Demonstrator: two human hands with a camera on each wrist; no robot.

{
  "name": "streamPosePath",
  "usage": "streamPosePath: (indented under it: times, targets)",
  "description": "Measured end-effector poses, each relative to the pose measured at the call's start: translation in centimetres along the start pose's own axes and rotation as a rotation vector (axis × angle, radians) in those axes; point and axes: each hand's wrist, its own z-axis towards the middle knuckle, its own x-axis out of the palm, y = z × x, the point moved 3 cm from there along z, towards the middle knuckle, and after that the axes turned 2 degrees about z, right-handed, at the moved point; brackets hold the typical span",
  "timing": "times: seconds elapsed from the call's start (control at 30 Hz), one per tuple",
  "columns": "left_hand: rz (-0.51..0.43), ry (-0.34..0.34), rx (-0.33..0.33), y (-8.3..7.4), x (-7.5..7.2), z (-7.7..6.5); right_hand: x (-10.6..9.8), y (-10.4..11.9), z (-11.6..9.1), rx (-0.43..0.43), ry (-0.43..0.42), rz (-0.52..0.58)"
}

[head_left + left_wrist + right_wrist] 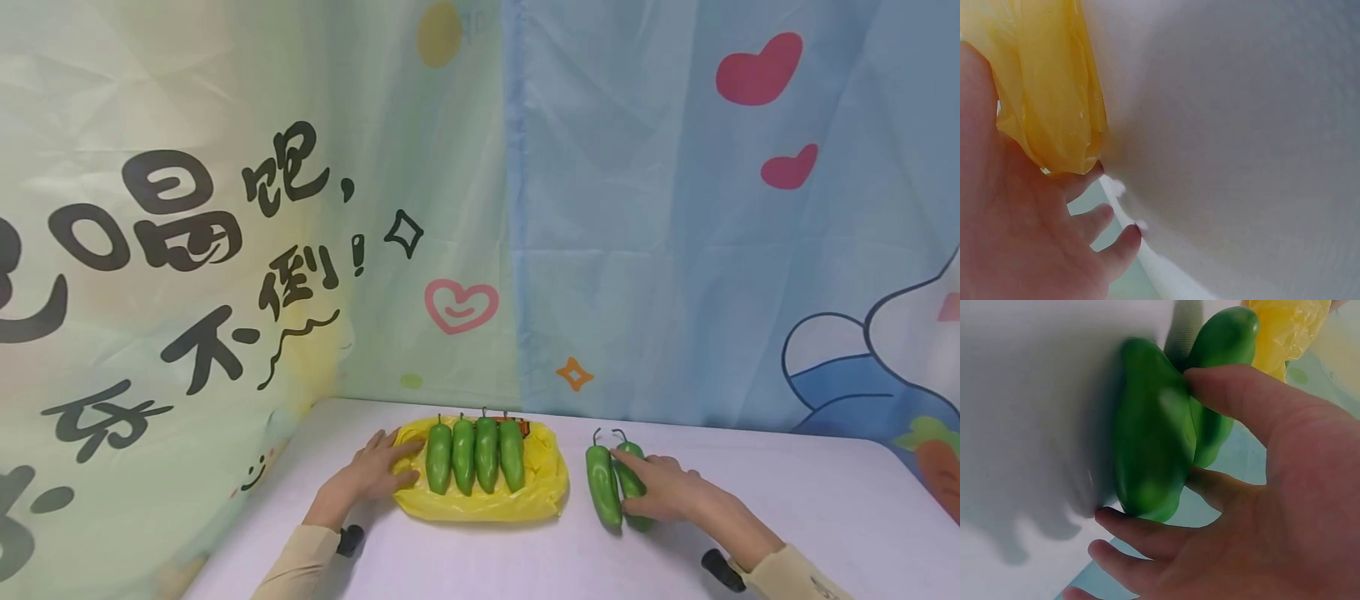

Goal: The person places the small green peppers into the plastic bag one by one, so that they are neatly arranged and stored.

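Note:
Several green chili peppers [463, 455] lie side by side, stems away, on a yellow plastic bag [480, 508]. My left hand [375, 468] touches the bag's left edge with thumb and forefinger, the other fingers loosely extended; the left wrist view shows the yellow plastic [1054, 81] against it. Further right, two more green chili peppers lie next to each other on the table. My right hand [663, 490] has its thumb and fingers around the right-hand pepper [1150, 431], partly hiding it in the head view. The other pepper [602, 483] lies just left of it.
The white table [810, 492] extends right of the peppers. Behind it hangs a printed cloth backdrop [600, 208], which also runs along the left side. Dark devices [350, 540] are worn at both wrists.

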Motion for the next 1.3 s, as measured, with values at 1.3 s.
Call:
streamPosePath:
  times: [1.3]
  targets:
    - [-0.002,0.003,0.003,-0.09,-0.02,0.05,-0.15,-0.18,-0.04,-0.001,-0.078,-0.042]
